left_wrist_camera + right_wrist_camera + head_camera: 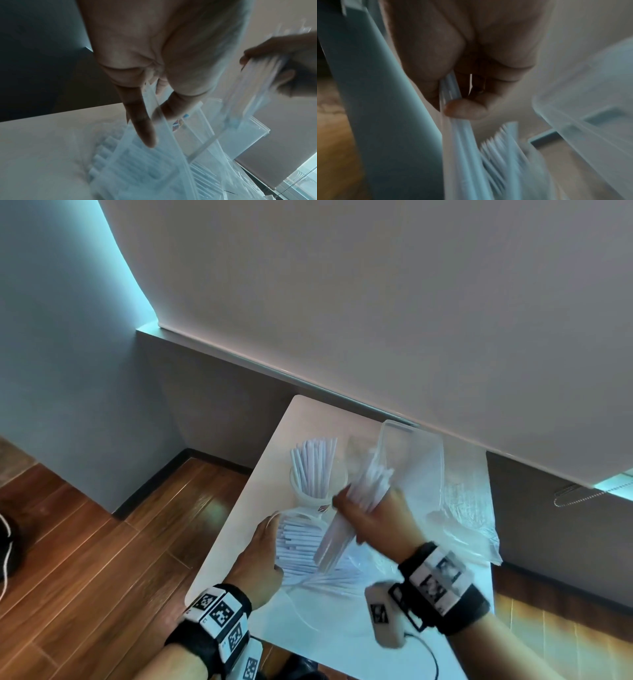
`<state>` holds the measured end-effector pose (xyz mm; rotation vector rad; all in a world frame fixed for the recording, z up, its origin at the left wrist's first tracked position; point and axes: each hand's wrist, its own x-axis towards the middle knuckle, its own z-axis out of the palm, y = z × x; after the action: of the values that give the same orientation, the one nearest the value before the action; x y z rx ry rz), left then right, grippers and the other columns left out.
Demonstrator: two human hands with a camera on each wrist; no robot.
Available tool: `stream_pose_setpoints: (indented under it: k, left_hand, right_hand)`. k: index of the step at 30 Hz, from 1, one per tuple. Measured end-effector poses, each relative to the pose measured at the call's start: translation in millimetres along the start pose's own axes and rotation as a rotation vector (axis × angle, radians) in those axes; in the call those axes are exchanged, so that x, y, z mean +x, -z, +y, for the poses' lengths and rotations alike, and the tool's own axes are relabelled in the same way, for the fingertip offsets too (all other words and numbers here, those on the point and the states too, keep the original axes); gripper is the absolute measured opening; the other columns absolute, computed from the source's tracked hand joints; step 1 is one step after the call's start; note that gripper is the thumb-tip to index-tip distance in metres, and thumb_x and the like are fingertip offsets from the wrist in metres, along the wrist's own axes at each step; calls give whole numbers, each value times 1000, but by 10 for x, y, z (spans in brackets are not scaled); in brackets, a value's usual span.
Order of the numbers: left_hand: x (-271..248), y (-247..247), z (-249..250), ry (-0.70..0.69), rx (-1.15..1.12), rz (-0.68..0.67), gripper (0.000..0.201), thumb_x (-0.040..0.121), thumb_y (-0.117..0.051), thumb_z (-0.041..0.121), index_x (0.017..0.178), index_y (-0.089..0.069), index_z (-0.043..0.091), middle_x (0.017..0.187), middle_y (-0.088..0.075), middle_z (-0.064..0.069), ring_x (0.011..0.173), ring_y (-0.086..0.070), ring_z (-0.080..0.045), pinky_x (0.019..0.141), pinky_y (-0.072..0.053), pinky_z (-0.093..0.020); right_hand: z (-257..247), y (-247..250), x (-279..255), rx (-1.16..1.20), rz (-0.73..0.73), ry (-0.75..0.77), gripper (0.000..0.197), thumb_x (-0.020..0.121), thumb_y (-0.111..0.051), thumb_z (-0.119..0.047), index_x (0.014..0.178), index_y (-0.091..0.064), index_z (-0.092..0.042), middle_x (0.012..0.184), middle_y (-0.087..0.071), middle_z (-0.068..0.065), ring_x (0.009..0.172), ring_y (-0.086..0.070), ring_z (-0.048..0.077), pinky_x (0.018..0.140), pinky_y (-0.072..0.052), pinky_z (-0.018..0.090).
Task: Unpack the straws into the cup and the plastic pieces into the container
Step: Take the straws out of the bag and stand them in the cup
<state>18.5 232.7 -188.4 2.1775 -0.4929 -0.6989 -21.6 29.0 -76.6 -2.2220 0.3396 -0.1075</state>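
Now right grip (371,517) clasping straws (368,486) — left (263,556) pinching bag (164,152)

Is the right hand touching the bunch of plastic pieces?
Touching. The right wrist view shows the right hand with its thumb pressed against the bunch of plastic pieces.

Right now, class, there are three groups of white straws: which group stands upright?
The white paper-wrapped straws in the cup. They stand on end; the bundle in the right hand tilts, and the pile by the left hand lies flat on the white table.
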Motion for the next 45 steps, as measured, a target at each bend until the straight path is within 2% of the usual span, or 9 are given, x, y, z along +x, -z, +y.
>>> stream_pose_setpoints:
  k: [8,12,21,25,31,33,35,39,45]
  left_hand:
    - [9,-44,-71,-6,29,4,99,77,-65,-5,148,-11,37,150,-24,13,137,-35,-12,107,-45,-35]
    - [27,-47,-77,7,61,2,100,77,-66,-1,149,-7,37,152,-20,13,138,-33,-13,110,-42,-38]
    - [24,-48,-52,44,64,-6,100,81,-62,-2,152,-1,32,156,-14,12,142,-28,-15,115,-33,-34]
    - [24,-40,-41,21,60,-1,100,79,-62,-3,151,-4,34,154,-19,12,139,-32,-14,113,-36,-32]
    - [39,-23,-16,28,82,-18,99,83,-63,-1,152,0,31,156,-15,10,142,-28,-14,110,-32,-28]
    - [36,-13,8,40,87,-21,98,84,-62,-2,152,1,30,157,-13,10,143,-26,-14,112,-31,-28]
    - [34,0,29,40,75,-22,98,84,-61,-4,152,1,29,156,-14,10,142,-26,-13,111,-31,-27]
    - [31,5,38,44,76,-33,98,83,-62,-4,152,0,29,156,-14,10,142,-27,-14,112,-31,-28]
    - [13,35,59,49,78,-33,98,82,-61,-4,152,-2,32,156,-15,12,140,-30,-12,112,-35,-30]
  right_hand:
    - [-473,493,845,60,264,104,16,84,-66,-24,76,-68,-11,64,-69,7,48,-66,18,51,-53,25]
    - [-170,140,1068,-153,80,-15,18,85,-65,-33,77,-68,-17,68,-71,8,61,-69,18,69,-57,27]
    - [215,-247,1185,-377,-178,-140,51,68,-72,-60,92,-64,-15,87,-68,9,78,-69,25,79,-57,37]
    - [105,-116,1186,-375,-218,-135,62,64,-77,-65,100,-59,-19,77,-66,-4,62,-68,11,63,-50,20]
    - [71,6,1200,-236,-80,-92,73,67,-80,-56,121,-48,-18,103,-61,1,65,-68,14,51,-45,7]
    - [87,-17,1199,-170,0,-60,73,72,-78,-54,126,-47,-18,108,-57,2,78,-67,23,68,-56,22]
    - [100,-45,1184,-142,51,-47,60,82,-70,-49,128,-46,-18,108,-57,2,84,-63,25,78,-55,37]
    - [168,-105,1140,-218,96,17,28,93,-59,-26,119,-55,-17,101,-64,4,90,-59,21,76,-40,25]
    - [212,-193,1094,-372,113,77,23,92,-56,-15,113,-64,-16,103,-65,7,90,-60,24,74,-39,26]
